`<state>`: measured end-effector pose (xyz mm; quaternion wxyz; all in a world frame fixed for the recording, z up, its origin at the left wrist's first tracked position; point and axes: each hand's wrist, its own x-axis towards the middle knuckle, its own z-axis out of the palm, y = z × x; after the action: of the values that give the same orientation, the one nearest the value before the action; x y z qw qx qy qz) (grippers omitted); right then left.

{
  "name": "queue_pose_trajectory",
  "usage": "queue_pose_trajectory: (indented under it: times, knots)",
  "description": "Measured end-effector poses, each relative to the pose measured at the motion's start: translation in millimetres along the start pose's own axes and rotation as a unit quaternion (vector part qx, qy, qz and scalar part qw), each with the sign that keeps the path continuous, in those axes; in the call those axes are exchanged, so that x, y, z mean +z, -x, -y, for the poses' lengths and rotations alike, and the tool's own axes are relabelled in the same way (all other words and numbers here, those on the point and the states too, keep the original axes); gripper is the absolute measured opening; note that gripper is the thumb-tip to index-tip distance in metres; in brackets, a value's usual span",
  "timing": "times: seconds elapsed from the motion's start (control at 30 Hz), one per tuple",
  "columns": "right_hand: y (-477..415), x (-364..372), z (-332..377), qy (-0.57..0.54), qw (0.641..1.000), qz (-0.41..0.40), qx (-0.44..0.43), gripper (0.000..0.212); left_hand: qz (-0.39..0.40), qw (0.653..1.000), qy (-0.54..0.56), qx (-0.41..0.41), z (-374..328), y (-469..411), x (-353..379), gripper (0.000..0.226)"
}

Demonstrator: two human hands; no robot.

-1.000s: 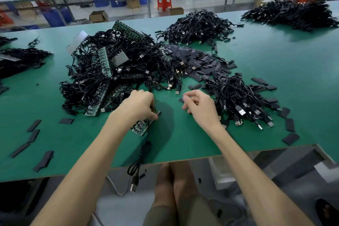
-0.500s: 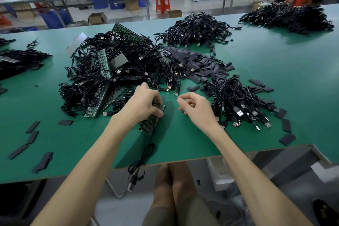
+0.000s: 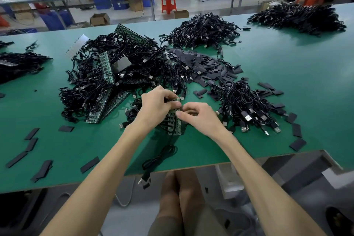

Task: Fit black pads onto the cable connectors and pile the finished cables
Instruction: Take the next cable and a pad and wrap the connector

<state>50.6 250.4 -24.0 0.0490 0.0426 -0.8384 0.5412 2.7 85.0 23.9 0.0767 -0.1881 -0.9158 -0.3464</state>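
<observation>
Head view. We log the left hand [image 3: 157, 105] gripping the top of the board [image 3: 174, 127]. The right hand [image 3: 203, 119] has its fingers curled and pinches the board's right edge. A cable [image 3: 160, 159] trails from the board towards us. The pile [image 3: 246, 106] lies right of the board, the pads [image 3: 209, 67] beyond it.
</observation>
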Motion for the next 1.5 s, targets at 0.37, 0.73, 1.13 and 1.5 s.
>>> queue_pose_trajectory:
  times: [0.37,0.73,1.13,1.5]
  knots:
    - [1.8,-0.5,0.5,0.012,1.000,0.009,-0.007,0.028,0.047,0.998,-0.046,0.016,-8.1,-6.2,-5.1,0.007]
    - [1.1,-0.8,0.9,0.004,1.000,-0.008,-0.012,0.035,0.058,0.996,-0.059,-0.032,-16.8,-10.3,-0.7,0.026]
    - [-2.5,-1.1,-4.3,0.011,1.000,-0.023,-0.011,0.034,0.072,0.995,0.002,-0.062,-16.4,-7.9,0.2,0.031]
    - [-2.5,0.2,-2.8,-0.002,0.999,-0.040,-0.003,0.034,0.055,0.986,0.151,-0.048,-0.9,-6.4,-8.4,0.016]
